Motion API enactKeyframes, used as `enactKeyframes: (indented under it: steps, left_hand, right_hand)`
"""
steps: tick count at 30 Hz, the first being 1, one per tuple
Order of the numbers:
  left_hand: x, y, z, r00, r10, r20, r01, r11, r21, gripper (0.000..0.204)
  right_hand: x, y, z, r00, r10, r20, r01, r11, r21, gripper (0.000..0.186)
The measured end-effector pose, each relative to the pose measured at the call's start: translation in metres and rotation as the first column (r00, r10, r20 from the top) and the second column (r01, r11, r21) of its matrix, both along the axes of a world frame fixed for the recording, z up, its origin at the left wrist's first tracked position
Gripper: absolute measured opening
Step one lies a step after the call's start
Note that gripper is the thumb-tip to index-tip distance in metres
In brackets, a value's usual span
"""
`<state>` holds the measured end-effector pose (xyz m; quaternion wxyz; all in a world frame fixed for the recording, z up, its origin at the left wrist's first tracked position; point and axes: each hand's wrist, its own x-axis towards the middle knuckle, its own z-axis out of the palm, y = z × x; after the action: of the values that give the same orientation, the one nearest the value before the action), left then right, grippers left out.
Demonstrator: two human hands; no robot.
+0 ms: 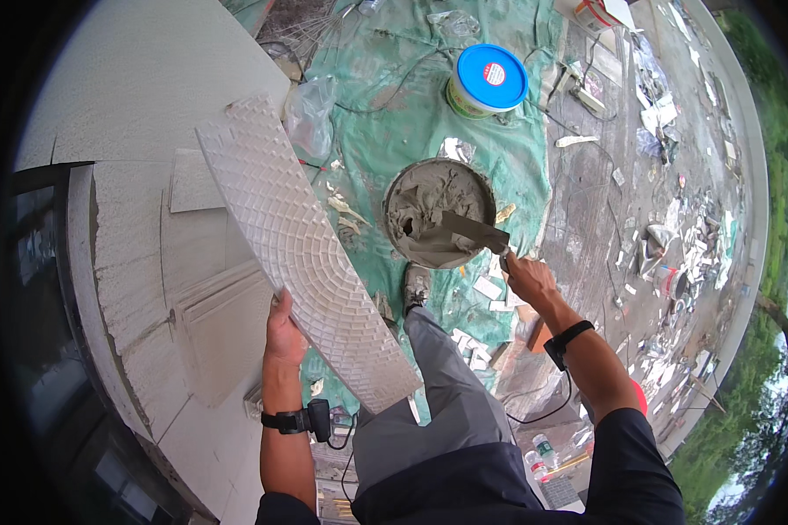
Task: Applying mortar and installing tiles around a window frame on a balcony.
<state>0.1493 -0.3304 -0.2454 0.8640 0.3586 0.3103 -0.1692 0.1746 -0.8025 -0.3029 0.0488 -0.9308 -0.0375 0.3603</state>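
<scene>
While my left hand (285, 331) grips the lower-left long edge of the fan-patterned tile (302, 254), my right hand (531, 282) is closed around the handle of a trowel (474, 229) at the round bucket (491, 190) of grey mortar (429, 194). The tile's long axis slants from upper left down to lower right, its lower end overlapping my grey trousers (451, 376), and the bucket sits to the right of it, with green sheet (521, 157) showing between. From my right fist the blade reaches left and slightly up over the mortar, toward the tile's side; my right hand is the nearer one to the bucket, and only my left is on the tile. Behind the tile, my left fingers and its back face are hidden. Most of the trowel's handle is lost inside my fist, and whether the blade presses into the mortar or hangs just above it, I cannot tell
</scene>
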Motion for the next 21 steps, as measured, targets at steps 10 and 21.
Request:
enactKeyframes:
  steps: [10,21]
  left_hand:
    - [-0.009,0.006,0.001,0.991,0.101,-0.083,-0.094,0.992,0.089,0.053]
    - [-0.033,0.015,-0.014,0.966,0.177,-0.189,-0.142,0.973,0.185,0.052]
  right_hand:
    - [0.059,0.012,-0.103,0.875,0.481,-0.049,-0.483,0.873,-0.066,0.008]
    - [0.04,0.07,-0.121,0.93,0.219,-0.295,-0.156,0.962,0.224,0.027]
